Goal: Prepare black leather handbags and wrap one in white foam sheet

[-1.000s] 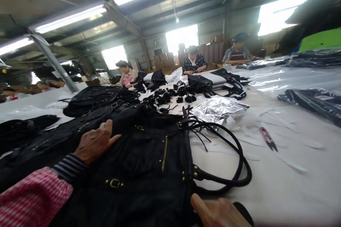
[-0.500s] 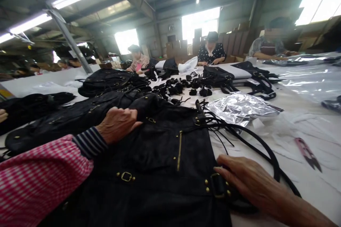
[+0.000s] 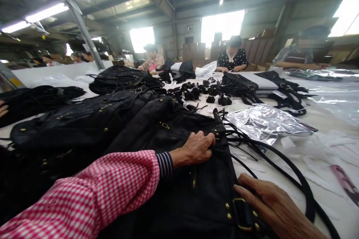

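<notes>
A black bag with gold buckles, rivets and a short zipper lies flat in front of me. My left hand rests on its upper right part, fingers curled closed on the bag near a riveted strap end; the fingertips are hidden. Beneath that hand, only a bit of the gold zipper shows. At the bag's right edge, beside a gold-framed buckle, my right hand grips the side, its fingers partly tucked out of sight. Long black straps loop out over the table to the right.
More black bags are piled on the left. Beyond lie small black bundles, stacked bags and a shiny clear plastic bag. Pink thread snips lie at the right. Co-workers sit across the table; another person's hand shows at far left.
My left hand has moved right across the bag, from its left part to near the strap end, covering most of the zipper. My right hand stays at the bag's edge. The view has shifted slightly.
</notes>
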`<state>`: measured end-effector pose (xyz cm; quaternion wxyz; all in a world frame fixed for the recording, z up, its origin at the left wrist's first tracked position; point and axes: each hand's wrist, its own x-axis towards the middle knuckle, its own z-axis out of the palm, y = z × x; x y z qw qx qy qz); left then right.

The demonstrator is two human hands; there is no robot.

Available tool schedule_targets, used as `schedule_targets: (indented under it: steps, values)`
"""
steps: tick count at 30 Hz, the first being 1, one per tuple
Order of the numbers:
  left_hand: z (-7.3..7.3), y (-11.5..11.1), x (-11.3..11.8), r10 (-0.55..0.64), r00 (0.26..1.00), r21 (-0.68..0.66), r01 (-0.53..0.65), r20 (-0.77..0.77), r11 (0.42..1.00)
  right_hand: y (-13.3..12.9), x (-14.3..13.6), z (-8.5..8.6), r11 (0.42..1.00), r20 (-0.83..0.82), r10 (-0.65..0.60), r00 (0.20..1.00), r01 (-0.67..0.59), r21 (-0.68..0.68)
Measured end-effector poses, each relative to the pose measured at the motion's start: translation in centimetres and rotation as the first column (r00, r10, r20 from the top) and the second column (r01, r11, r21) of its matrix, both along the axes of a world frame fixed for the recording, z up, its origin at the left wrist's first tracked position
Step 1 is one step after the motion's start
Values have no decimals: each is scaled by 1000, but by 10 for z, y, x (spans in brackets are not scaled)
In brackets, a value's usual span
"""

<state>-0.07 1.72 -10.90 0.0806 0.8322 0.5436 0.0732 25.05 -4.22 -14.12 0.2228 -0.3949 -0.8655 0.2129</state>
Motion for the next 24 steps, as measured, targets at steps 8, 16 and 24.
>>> schedule_targets:
  steps: [8,16,24]
  values:
    - [108,-50,-104,20,991,-303,21,131,953,1,1,0,990,-4,60,998,-60,-129]
    - [168,-40,-113,54,981,-240,-99,-185,966,19,11,59,993,147,53,988,-36,-115]
    - [32,67,33,51,958,-48,-39,282,998,105,10,65,967,-18,-212,977,213,141]
